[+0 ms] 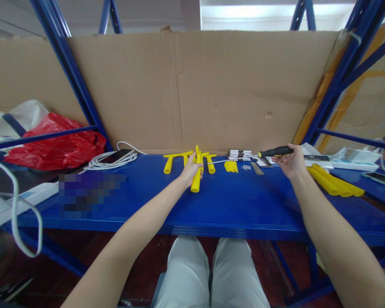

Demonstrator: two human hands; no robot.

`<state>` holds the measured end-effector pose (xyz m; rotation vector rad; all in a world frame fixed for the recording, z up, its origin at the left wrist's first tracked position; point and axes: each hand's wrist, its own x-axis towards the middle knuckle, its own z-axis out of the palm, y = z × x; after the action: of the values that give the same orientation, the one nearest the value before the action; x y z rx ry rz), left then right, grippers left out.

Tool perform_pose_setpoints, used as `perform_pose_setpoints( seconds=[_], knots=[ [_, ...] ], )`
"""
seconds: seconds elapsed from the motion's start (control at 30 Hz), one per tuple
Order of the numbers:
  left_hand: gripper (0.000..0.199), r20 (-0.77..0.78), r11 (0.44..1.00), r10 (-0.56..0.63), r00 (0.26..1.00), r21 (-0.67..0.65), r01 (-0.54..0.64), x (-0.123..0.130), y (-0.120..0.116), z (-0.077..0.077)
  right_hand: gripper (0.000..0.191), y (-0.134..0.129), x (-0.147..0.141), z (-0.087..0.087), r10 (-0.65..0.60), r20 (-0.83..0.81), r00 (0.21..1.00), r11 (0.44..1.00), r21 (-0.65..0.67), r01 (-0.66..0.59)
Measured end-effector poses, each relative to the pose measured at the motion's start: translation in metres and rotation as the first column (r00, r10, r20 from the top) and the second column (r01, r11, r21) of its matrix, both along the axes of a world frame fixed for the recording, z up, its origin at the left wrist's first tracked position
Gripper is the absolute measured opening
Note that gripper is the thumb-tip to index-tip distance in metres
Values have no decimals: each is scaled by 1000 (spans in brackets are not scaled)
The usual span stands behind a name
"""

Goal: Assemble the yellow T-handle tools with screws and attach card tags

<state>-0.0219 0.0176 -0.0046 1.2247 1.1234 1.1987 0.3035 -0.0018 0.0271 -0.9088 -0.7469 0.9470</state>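
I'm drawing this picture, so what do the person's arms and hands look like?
The left hand and right hand are bare, with no gloves. The forearms show no sleeves, watch or bracelet. The trousers are pale grey.

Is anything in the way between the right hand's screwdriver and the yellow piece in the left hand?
Nothing visible: the screwdriver in the right hand reaches across, ending close to the yellow piece in the left hand.

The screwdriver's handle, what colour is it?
The handle is mostly black with some yellow, seen best in the head view, the only one.
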Motion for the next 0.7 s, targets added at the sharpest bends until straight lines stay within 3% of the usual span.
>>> perform_pose_setpoints(
  seconds=[0.27, 0.5, 0.6, 0.7],
  knots=[
    [66, -18, 997, 83, 996, 3, -83, 2, 3, -1, 27, -3, -11, -2, 55, 56, 997, 997, -58, -51],
    [68, -52, 992, 119, 992, -41, -121, 7, 3, -5, 22, -3, -12, -4, 119, 107, 987, 979, -176, -99],
    [68, -48, 993, 112, 993, -33, -114, 7, 4, -6, 20, 0, -7, -8, 215, 183, 959, 936, -320, -149],
    [67, -36, 993, 113, 993, -21, -113, 8, 5, -9, 21, 1, -6, -11, 378, 268, 886, 836, -511, -202]
  ],
)
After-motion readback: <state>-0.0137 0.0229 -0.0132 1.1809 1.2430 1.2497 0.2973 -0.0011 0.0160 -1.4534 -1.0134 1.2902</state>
